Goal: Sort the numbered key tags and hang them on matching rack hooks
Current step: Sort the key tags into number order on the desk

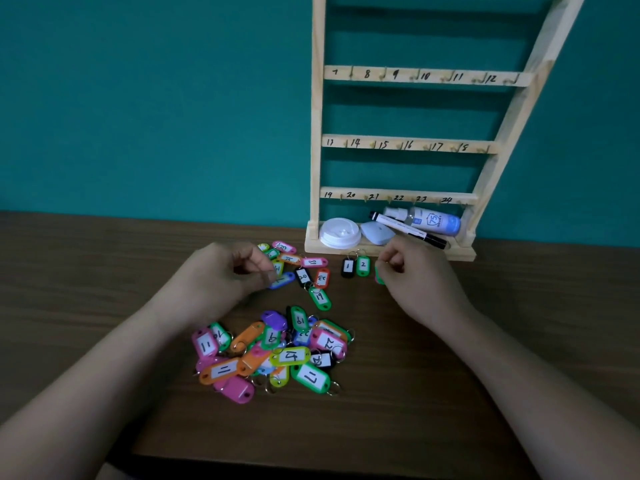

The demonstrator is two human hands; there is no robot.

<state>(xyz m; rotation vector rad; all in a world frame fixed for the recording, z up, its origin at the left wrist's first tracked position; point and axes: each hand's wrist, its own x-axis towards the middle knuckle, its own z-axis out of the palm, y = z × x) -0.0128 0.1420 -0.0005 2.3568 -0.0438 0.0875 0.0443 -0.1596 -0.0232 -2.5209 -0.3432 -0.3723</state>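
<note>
Before the base of the wooden rack [408, 77] lie black tag 1 [347, 267] and green tag 2 [363, 265], side by side. Just right of them, the right hand [412, 275] curls round another green tag [379, 278] (only its edge peeks out). Off the rack's left corner, the left hand [228, 271] pinches a blue tag [284, 280] among scattered tags [308, 266]. The big pile [277, 355] lies farther from the rack.
</note>
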